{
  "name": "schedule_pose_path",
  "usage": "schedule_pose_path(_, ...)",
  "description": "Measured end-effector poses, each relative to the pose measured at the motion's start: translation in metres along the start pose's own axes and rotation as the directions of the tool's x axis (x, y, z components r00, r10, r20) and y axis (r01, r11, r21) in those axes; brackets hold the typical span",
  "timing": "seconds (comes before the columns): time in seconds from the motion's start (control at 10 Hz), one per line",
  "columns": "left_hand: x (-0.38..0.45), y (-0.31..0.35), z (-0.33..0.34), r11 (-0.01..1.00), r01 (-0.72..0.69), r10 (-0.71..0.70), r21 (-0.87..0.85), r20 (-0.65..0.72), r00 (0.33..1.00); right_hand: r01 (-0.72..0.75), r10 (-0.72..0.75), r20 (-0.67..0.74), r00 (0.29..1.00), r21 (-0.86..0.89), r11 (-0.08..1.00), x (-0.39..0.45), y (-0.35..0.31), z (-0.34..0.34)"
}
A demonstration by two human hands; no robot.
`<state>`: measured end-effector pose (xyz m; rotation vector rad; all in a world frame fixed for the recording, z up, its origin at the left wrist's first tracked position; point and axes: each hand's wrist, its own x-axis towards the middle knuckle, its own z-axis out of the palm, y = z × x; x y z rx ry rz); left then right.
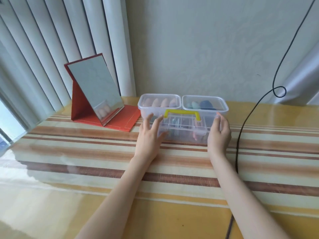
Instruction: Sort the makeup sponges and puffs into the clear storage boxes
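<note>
Both hands flank the clear carry box point(183, 128) with the yellow handle point(182, 114), which sits mid-surface, just in front of two smaller lidded clear boxes. Left hand point(149, 133): fingers spread and straight, resting against the box's left end and lid, grip released, nothing pinched. Right hand point(220, 131): fingers lightly curved against the right end, pressing rather than wrapping; grip looks loose. Likely steadying or sliding the box from both ends.

Far-left small box point(159, 101) holds peach teardrop sponges point(160, 102), standing in a row. Far-right small box point(205, 104) holds green and dark blue sponges point(200, 104). Carry box shows mixed coloured puffs inside (blurry, can't count them). Nothing loose on the striped surface point(103, 152), so sorting looks about done.

Red folding mirror point(96, 90) stands at far left, reflecting the peach sponges. Black cable point(241, 128) hangs at right. No readable brands, labels or writing anywhere.
</note>
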<state>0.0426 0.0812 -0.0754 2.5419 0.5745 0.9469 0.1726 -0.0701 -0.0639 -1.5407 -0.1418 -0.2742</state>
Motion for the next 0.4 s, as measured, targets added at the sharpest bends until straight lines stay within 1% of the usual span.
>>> schedule_pose_path(0.2, 0.001, 0.003, -0.001, 0.997, 0.013, -0.011, 0.075, -0.017, 1.0, 0.086, -0.086, 0.008, 0.996, -0.049, 0.995, 0.008, 0.0, 0.006)
schedule_pose_path(0.3, -0.005, 0.001, 0.002, 0.992, -0.023, 0.03, 0.125, -0.05, 0.998, 0.07, -0.068, 0.033, 0.997, -0.057, 0.996, 0.01, 0.002, 0.003)
schedule_pose_path(0.4, 0.003, 0.003, -0.008, 1.0, 0.002, 0.001, 0.013, -0.206, 0.979, 0.045, -0.046, 0.056, 0.997, 0.011, 0.999, 0.014, -0.008, -0.002)
